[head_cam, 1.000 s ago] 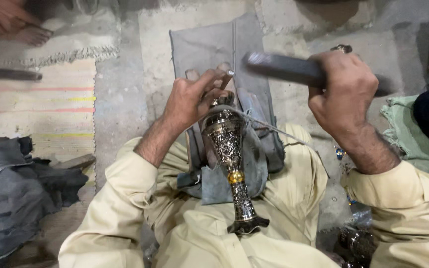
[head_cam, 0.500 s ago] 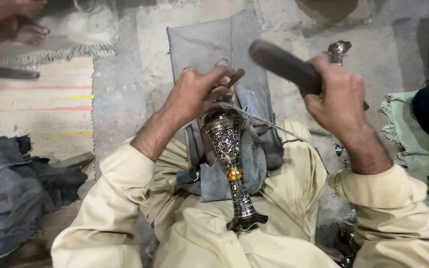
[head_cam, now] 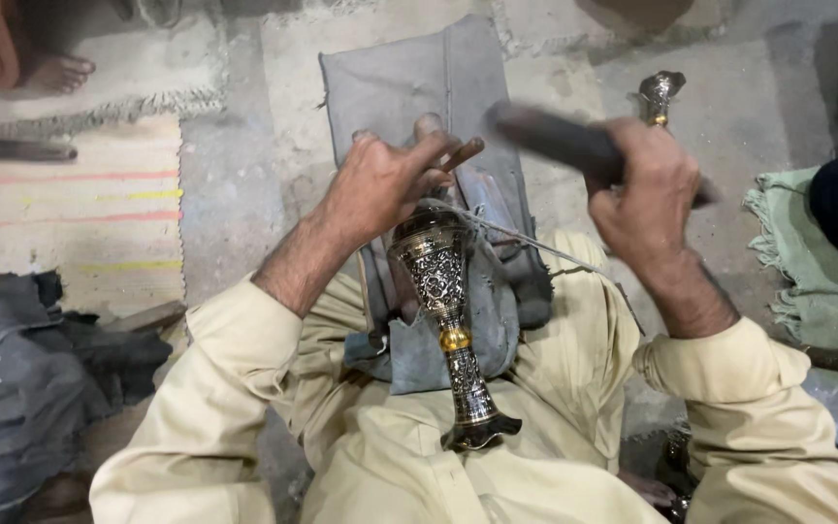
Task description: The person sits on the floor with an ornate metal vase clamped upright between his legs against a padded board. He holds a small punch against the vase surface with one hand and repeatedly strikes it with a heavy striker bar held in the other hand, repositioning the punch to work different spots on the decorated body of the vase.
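An ornate engraved metal vase [head_cam: 443, 311] with a gold band on its stem lies across my lap, its flared foot toward me, resting on a grey cloth [head_cam: 429, 87]. My left hand [head_cam: 385, 184] sits over the vase's wide mouth and holds a thin chisel-like tool [head_cam: 463, 153] between its fingers. My right hand [head_cam: 647, 189] is raised to the right of it, gripping a dark blurred mallet [head_cam: 555, 141] whose head points left toward the tool. A string [head_cam: 526, 238] runs from the vase mouth to the right.
A second metal vase [head_cam: 659, 95] lies on the concrete floor behind my right hand. A striped mat [head_cam: 70, 213] lies at left, dark cloth [head_cam: 21, 388] at lower left, a green cloth [head_cam: 797, 252] at right. Another person's bare foot [head_cam: 55, 70] rests at top left.
My right hand has swung the mallet down and leftward toward my left hand. The left hand stays on the vase mouth, and the tool now shows between its fingers.
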Tool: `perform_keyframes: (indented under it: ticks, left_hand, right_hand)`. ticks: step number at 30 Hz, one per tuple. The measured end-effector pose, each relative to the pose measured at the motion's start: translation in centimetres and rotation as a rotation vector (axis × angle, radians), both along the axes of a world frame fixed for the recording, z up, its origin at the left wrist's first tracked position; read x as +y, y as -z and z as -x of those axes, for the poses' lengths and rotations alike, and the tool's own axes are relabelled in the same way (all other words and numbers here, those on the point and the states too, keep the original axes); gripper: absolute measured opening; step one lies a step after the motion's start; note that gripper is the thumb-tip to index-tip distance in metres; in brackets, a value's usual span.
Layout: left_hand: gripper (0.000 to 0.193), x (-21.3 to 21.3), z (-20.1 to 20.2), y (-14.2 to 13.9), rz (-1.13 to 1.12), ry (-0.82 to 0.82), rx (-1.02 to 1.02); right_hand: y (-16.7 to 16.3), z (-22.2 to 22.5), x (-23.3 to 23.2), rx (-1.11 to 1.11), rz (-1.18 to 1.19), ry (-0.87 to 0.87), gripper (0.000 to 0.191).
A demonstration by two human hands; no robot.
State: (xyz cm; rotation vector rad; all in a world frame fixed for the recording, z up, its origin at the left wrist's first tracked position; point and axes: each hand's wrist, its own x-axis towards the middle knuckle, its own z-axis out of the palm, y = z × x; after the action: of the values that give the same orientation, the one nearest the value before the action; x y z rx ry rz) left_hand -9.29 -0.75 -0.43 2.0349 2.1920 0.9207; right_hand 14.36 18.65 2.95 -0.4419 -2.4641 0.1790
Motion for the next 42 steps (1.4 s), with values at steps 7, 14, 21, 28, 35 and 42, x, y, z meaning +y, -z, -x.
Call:
perform_keyframes:
  ticks: [7, 14, 21, 28, 35, 42]
  left_hand:
    - [0.039, 0.1, 0.0, -0.4, -0.065, 0.021, 0.062]
    - [0.038, 0.3, 0.2, -0.3, -0.087, 0.059, 0.041]
    - [0.035, 0.2, 0.3, -0.3, 0.05, 0.008, 0.021]
    - [0.037, 0.3, 0.5, -0.5, -0.006, 0.06, -0.001]
    - [0.04, 0.4, 0.8, -0.3, 0.059, 0.048, 0.041]
    - [0.042, 0.6, 0.8, 0.1, 0.147, 0.029, 0.037]
  right_hand:
    - [-1.2, -0.2, -0.2, 0.032, 0.084, -0.037, 0.032]
    - [-0.5, 0.3, 0.0, 0.153, 0.407, -0.033, 0.026]
    - [0.3, 0.0, -0.1, 0.173, 0.616, 0.062, 0.037]
    - [0.5, -0.3, 0.2, 0.12, 0.241, -0.013, 0.025]
    - [0.6, -0.7, 0.2, 0.049, 0.055, 0.034, 0.034]
    - [0.1, -1.0, -0.3, 0.087, 0.159, -0.039, 0.034]
